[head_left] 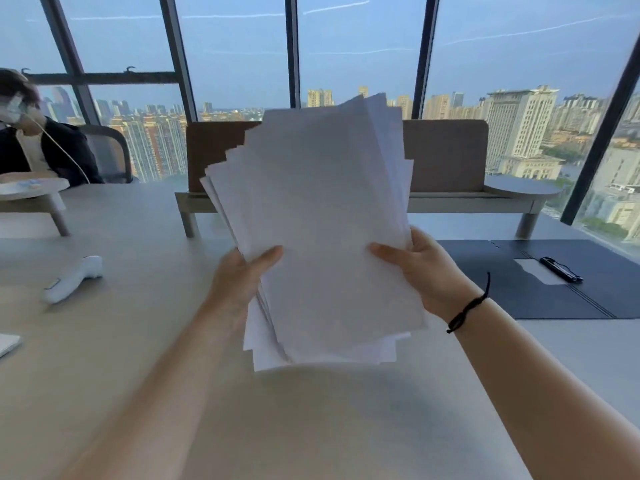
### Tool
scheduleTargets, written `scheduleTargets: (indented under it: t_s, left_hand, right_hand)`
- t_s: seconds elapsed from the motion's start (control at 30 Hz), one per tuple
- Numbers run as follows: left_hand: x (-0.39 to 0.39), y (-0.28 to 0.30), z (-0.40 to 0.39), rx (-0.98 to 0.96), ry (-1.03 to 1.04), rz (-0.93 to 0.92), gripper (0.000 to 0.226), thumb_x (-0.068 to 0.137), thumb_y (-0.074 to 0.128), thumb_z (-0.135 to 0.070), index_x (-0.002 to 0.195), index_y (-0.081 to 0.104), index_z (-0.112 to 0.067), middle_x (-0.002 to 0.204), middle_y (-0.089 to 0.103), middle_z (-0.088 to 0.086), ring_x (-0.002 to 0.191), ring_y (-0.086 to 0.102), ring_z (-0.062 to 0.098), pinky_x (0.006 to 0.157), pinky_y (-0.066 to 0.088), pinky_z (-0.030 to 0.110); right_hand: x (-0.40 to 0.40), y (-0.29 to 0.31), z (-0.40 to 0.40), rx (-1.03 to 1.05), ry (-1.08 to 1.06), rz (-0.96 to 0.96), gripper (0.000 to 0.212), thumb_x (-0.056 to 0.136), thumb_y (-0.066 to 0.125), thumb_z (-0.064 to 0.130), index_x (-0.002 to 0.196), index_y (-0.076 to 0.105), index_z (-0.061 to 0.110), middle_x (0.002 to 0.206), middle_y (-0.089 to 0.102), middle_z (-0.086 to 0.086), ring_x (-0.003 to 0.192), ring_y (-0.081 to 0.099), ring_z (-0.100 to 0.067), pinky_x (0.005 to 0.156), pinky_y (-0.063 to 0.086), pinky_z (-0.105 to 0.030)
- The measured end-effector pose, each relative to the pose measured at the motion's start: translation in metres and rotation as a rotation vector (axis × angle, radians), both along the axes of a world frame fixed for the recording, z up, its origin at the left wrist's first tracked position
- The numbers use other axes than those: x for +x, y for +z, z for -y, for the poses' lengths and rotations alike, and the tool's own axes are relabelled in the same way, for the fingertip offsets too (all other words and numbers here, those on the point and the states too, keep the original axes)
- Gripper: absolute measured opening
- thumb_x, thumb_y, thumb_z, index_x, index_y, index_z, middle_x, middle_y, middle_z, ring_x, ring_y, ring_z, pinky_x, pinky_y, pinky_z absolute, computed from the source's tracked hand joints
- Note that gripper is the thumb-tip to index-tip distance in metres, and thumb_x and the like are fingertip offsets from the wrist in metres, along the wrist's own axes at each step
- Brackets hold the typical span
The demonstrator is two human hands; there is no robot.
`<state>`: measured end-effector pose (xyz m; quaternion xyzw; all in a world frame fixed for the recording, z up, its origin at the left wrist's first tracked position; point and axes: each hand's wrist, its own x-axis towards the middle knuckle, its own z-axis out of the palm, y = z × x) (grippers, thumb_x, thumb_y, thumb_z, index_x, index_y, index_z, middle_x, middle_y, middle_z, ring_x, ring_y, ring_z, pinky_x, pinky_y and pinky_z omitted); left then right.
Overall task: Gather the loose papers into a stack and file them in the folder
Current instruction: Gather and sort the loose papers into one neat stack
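Observation:
A fanned, uneven stack of white papers is held upright above the table, its lower edges off the surface. My left hand grips the stack's left edge, thumb on the front sheet. My right hand grips the right edge, thumb likewise on the front; a black cord is around that wrist. The dark folder lies open flat on the table to the right, with a black clip and a white label inside it.
A white handheld device lies on the table at the left. A white object's corner shows at the left edge. A bench stands beyond the table by the windows. A seated person is at the far left.

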<state>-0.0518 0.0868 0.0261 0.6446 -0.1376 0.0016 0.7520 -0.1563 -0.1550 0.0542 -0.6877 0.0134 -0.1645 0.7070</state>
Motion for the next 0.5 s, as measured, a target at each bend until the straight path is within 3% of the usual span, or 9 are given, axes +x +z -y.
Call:
scheduleTargets:
  t_s: [0.13, 0.23, 0.33, 0.5]
  left_hand:
    - [-0.001, 0.042, 0.006, -0.031, 0.028, 0.162, 0.005, 0.084, 0.078, -0.021, 0.089, 0.078, -0.022, 0.094, 0.080, -0.003, 0.093, 0.076, 0.018, 0.091, 0.057, 0.041]
    - [-0.004, 0.051, 0.005, 0.030, -0.068, 0.209, 0.018, 0.074, 0.084, -0.033, 0.090, 0.080, -0.025, 0.101, 0.080, -0.001, 0.097, 0.075, 0.021, 0.094, 0.056, 0.045]
    - [-0.010, 0.053, 0.011, 0.071, -0.137, 0.237, 0.017, 0.072, 0.081, -0.033, 0.089, 0.082, -0.034, 0.101, 0.080, -0.001, 0.098, 0.075, 0.021, 0.095, 0.056, 0.046]
    - [-0.010, 0.067, 0.024, 0.049, -0.034, 0.282, 0.016, 0.079, 0.082, -0.025, 0.079, 0.080, -0.041, 0.090, 0.080, -0.010, 0.090, 0.076, 0.015, 0.090, 0.059, 0.043]
  right_hand:
    - [-0.006, 0.024, 0.000, -0.041, -0.083, 0.149, 0.016, 0.091, 0.071, 0.020, 0.106, 0.072, 0.015, 0.098, 0.080, -0.001, 0.092, 0.076, -0.020, 0.078, 0.062, -0.035]
    - [-0.011, 0.025, 0.002, -0.035, -0.124, 0.206, 0.015, 0.086, 0.075, 0.025, 0.098, 0.076, 0.018, 0.097, 0.081, 0.002, 0.093, 0.076, -0.018, 0.081, 0.060, -0.035]
    - [-0.011, 0.025, -0.003, -0.011, -0.154, 0.252, 0.023, 0.086, 0.076, 0.024, 0.108, 0.074, 0.017, 0.104, 0.080, 0.001, 0.099, 0.075, -0.018, 0.084, 0.060, -0.036]
    - [0.000, 0.042, -0.011, 0.001, -0.200, 0.316, 0.034, 0.085, 0.078, 0.027, 0.117, 0.070, 0.018, 0.109, 0.078, 0.000, 0.100, 0.075, -0.018, 0.086, 0.061, -0.041]
